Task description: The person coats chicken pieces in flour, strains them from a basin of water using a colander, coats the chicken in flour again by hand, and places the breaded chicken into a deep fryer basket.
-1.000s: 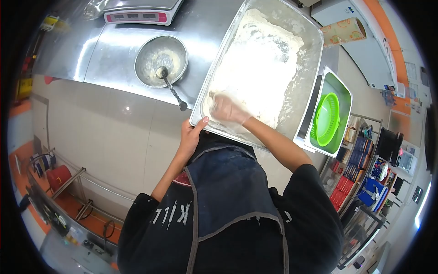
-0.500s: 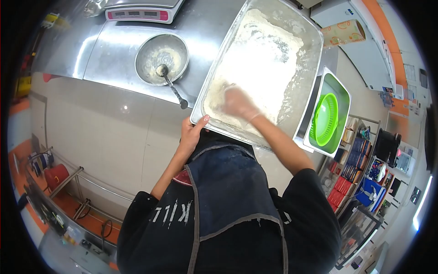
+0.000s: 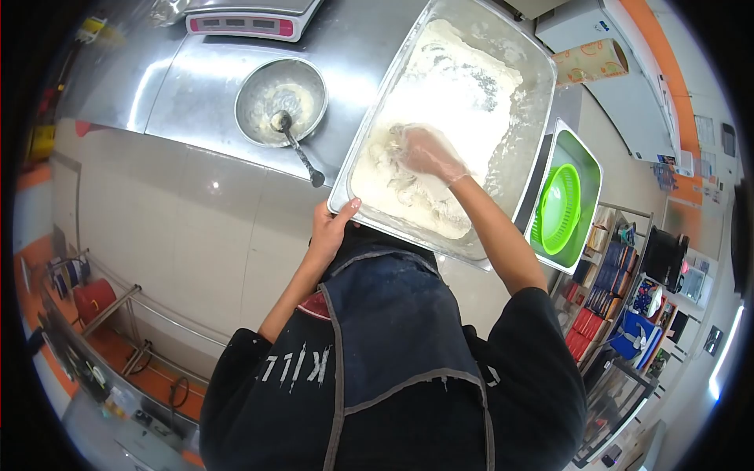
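A deep metal tray (image 3: 518, 157) holds a wide bed of white flour (image 3: 491, 118), with lumpy, floured clumps (image 3: 385, 169) near its front left. My left hand (image 3: 336, 220) grips the tray's front-left corner, thumb over the rim. In a clear plastic glove, my right hand (image 3: 430, 151) is down in the flour beside the clumps. Its fingers are curled and partly buried, so what they hold is hidden. Left of the tray stands a steel bowl (image 3: 263, 129) with pale residue and a black-handled spoon (image 3: 295, 149) leaning over its rim.
A digital scale (image 3: 243, 26) sits at the back left of the steel counter (image 3: 196, 94). To the right, a green container (image 3: 593, 169) holds a bright green basket (image 3: 559, 208). A patterned cardboard roll (image 3: 593, 61) lies behind it. Shelves stand farther right.
My right hand has shifted slightly right and back in the flour, and the clumps beside it are now exposed and spread. My left hand keeps its hold on the tray corner.
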Available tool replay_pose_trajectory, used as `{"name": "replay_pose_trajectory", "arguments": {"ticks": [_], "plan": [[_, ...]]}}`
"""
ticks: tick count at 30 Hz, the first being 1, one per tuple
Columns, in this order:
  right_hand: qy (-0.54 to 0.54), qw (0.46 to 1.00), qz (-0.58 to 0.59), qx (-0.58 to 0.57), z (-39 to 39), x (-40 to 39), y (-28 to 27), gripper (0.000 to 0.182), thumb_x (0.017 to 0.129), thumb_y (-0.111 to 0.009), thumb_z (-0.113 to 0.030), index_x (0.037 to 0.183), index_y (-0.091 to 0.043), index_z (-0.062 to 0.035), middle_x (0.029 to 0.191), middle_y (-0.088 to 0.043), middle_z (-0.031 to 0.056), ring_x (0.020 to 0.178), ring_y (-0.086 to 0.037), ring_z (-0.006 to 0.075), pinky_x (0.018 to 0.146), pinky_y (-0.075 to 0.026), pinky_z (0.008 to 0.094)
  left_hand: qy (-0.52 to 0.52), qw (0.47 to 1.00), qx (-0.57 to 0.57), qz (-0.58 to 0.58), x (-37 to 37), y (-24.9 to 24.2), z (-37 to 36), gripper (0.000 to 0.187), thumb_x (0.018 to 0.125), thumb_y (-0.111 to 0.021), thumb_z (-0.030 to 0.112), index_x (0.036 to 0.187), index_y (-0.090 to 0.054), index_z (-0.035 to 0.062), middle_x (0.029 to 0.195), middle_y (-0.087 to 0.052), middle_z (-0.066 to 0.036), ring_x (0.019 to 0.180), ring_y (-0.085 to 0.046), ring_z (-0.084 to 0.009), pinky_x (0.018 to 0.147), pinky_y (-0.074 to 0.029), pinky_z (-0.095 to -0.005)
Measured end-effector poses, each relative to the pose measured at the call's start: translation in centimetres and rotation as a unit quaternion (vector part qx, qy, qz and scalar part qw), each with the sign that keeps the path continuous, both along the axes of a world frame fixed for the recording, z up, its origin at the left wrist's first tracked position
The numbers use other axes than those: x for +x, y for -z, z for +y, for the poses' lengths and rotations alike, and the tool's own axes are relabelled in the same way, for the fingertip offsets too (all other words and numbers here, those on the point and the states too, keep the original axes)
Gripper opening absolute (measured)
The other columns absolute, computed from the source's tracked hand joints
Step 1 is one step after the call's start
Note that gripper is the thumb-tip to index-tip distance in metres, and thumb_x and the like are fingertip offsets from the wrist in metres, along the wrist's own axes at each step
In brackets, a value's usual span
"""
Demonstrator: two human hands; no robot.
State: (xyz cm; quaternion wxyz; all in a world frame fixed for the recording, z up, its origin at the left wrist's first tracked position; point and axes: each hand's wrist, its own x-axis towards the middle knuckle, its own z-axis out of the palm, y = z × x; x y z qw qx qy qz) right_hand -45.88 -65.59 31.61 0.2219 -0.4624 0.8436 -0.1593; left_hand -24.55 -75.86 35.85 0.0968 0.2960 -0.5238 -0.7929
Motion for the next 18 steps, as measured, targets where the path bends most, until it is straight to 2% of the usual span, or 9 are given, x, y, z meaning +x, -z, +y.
{"name": "replay_pose_trajectory", "arguments": {"ticks": [6,7,10,11,13,14,15,16,18], "plan": [[-0.099,0.989,0.027,0.107,-2.8,6.2,0.6,0.017,0.068,-0.053,-0.006,0.079,-0.058,0.0057,0.074,-0.059,0.0217,0.073,-0.059,0.0326,0.068,-0.047,0.0385,0.001,1.0,0.01,0.006,0.2,0.3,0.0,0.015,0.082,-0.058,0.015,0.082,-0.059,0.0006,0.071,-0.058,-0.002,0.062,-0.052,-0.0078,0.054,-0.042,-0.023],[-0.136,0.983,-0.007,0.122,-2.7,7.4,0.8,0.017,0.067,-0.052,-0.003,0.081,-0.059,0.0056,0.078,-0.059,0.0224,0.075,-0.059,0.0321,0.07,-0.046,0.0388,0.002,1.0,0.009,0.009,0.2,0.2,0.0,0.015,0.082,-0.058,0.015,0.082,-0.059,0.0007,0.071,-0.058,-0.002,0.061,-0.052,-0.0077,0.053,-0.042,-0.023],[-0.159,0.984,-0.075,0.026,-1.4,6.3,0.1,0.023,0.066,-0.052,-0.001,0.087,-0.06,0.0051,0.084,-0.06,0.0217,0.079,-0.059,0.0302,0.076,-0.047,0.0352,-0.002,1.0,0.007,-0.005,0.1,-0.2,0.0,0.014,0.082,-0.058,0.015,0.082,-0.059,0.001,0.071,-0.058,-0.002,0.061,-0.052,-0.0077,0.053,-0.042,-0.0229],[-0.087,0.969,-0.229,-0.013,-1.3,5.4,-1.5,0.025,0.071,-0.055,-0.006,0.093,-0.06,0.004,0.09,-0.06,0.0202,0.082,-0.059,0.0295,0.082,-0.046,0.0341,-0.001,1.0,0.005,-0.007,0.1,-0.1,0.0,0.014,0.082,-0.058,0.015,0.082,-0.059,0.001,0.071,-0.059,-0.002,0.061,-0.052,-0.0077,0.053,-0.042,-0.0227],[-0.082,0.986,-0.142,-0.004,-1.0,3.4,-4.4,0.03,0.076,-0.056,-0.016,0.097,-0.059,0.0052,0.09,-0.06,0.0202,0.08,-0.06,0.0276,0.081,-0.048,0.0344,0.003,1.0,0.001,-0.01,0.2,0.0,-0.1,0.015,0.082,-0.058,0.016,0.082,-0.059,0.0011,0.071,-0.059,-0.002,0.061,-0.052,-0.0076,0.053,-0.042,-0.0225],[-0.064,0.992,-0.108,-0.029,-1.1,2.1,-4.7,0.032,0.079,-0.056,-0.024,0.088,-0.059,0.0063,0.082,-0.059,0.0202,0.072,-0.059,0.0252,0.075,-0.05,0.036,0.001,1.0,-0.001,-0.005,0.2,0.1,-0.1,0.015,0.082,-0.058,0.016,0.082,-0.059,0.001,0.071,-0.059,-0.002,0.061,-0.052,-0.0075,0.053,-0.042,-0.0224],[0.034,0.986,-0.134,0.097,-0.8,0.9,-5.5,0.031,0.08,-0.054,-0.025,0.076,-0.056,0.0059,0.071,-0.056,0.018,0.062,-0.055,0.0224,0.067,-0.05,0.0337,0.0,1.0,-0.004,0.001,0.1,0.2,0.0,0.015,0.082,-0.058,0.016,0.083,-0.059,0.001,0.072,-0.059,-0.002,0.061,-0.052,-0.0074,0.053,-0.042,-0.0222],[0.044,0.996,-0.064,0.042,0.8,-1.0,-0.9,0.033,0.081,-0.054,-0.026,0.069,-0.052,0.005,0.066,-0.053,0.0166,0.061,-0.052,0.0249,0.065,-0.048,0.0348,-0.001,1.0,-0.006,0.006,0.2,0.3,0.1,0.015,0.082,-0.058,0.016,0.083,-0.059,0.0009,0.072,-0.059,-0.002,0.062,-0.053,-0.0073,0.053,-0.042,-0.0221],[-0.008,1.0,0.02,-0.02,2.3,-2.8,1.4,0.03,0.079,-0.056,-0.023,0.073,-0.054,0.0063,0.071,-0.055,0.0181,0.066,-0.053,0.0269,0.067,-0.045,0.0355,-0.001,1.0,-0.005,0.007,0.1,0.4,0.0,0.015,0.082,-0.058,0.016,0.083,-0.059,0.0008,0.072,-0.059,-0.002,0.062,-0.053,-0.0072,0.053,-0.042,-0.022]]}}
